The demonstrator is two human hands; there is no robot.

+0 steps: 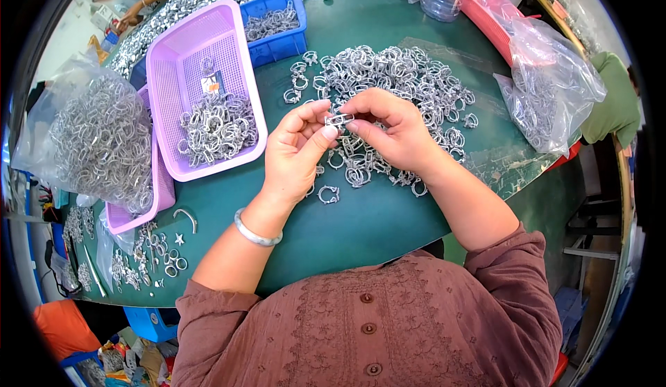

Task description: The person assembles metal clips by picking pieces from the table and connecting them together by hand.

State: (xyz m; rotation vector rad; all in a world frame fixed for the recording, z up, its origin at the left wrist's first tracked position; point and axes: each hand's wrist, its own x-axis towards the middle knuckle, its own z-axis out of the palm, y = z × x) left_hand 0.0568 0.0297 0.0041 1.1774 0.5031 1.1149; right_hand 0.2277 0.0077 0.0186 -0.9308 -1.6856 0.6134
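Between the fingertips of my two hands is a small silver metal ring piece, seen nearly edge-on. My left hand pinches its left end with thumb and fingers, and a pale bangle circles that wrist. My right hand grips the right end between thumb and forefinger. Just behind and below the hands spreads a loose pile of silver metal ring pieces, partly hidden by my fingers. One single ring piece lies apart at the near side of the pile.
On the left, a lilac plastic basket holds similar pieces, beside a stuffed clear bag. A blue bin stands behind. Loose small metal parts lie at the near left. A red basket and another bag occupy the right.
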